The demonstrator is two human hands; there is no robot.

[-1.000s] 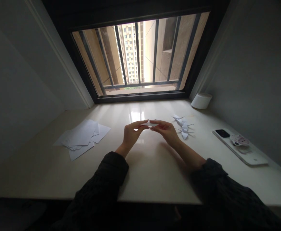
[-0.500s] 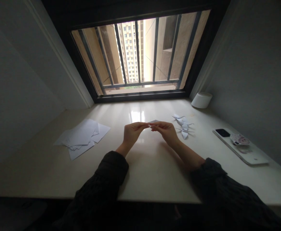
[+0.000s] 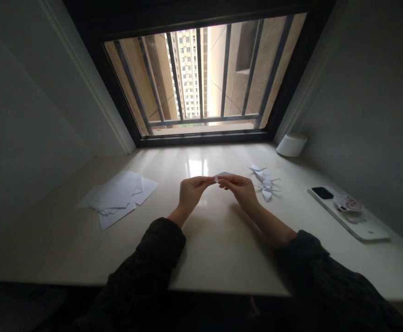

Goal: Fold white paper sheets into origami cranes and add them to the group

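Observation:
A small folded piece of white paper (image 3: 223, 175) is pinched between my two hands, held just above the pale tabletop (image 3: 218, 249) in the middle of the view. My left hand (image 3: 191, 191) grips its left end with closed fingertips. My right hand (image 3: 241, 189) pinches its right end, fingers pressed together. Most of the paper is hidden behind the fingers. Both arms are in dark sleeves.
A loose stack of white paper sheets (image 3: 118, 198) lies at the left. Several folded paper cranes (image 3: 265, 182) sit just right of my right hand. A white phone (image 3: 348, 212) with a round sticker lies far right, a white cylinder (image 3: 291, 144) by the barred window (image 3: 201, 78).
The fingertips of both hands have closed nearer together on the paper, which now shows less. The view has shifted slightly; the hands stay at the same spot.

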